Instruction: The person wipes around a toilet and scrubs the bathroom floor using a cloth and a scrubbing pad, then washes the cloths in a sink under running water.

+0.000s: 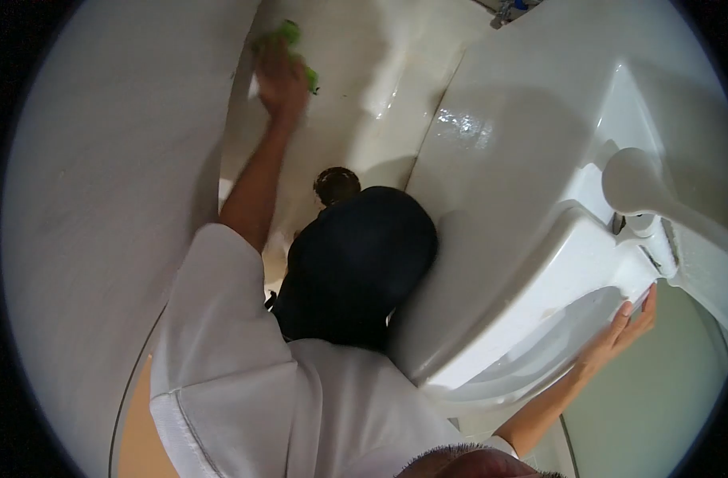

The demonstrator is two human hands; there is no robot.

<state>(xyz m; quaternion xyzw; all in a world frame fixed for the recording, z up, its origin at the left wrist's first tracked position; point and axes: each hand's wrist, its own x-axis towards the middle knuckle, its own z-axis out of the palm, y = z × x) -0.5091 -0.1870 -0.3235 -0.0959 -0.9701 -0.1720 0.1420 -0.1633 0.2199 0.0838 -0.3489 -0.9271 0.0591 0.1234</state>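
Observation:
My left hand (281,84), smeared by motion, is closed on a bright green cloth or sponge (289,33) pressed to the cream floor (344,127) beside the grey wall. Green shows above the fingers and along the hand's right side. To the right, my right hand (631,323) lies on the outer rim of a white washbasin (507,319), its fingers stretched out and thumb apart. Between the arms, a black-clad knee (360,255) sits close to a dark round drain hole (337,185).
A smooth white panel (491,119) borders the floor on the right. Over the basin juts a pale lever-like fitting (643,183). The grey wall (117,183) runs along the left. Metal and blue fittings (511,9) show at the top edge.

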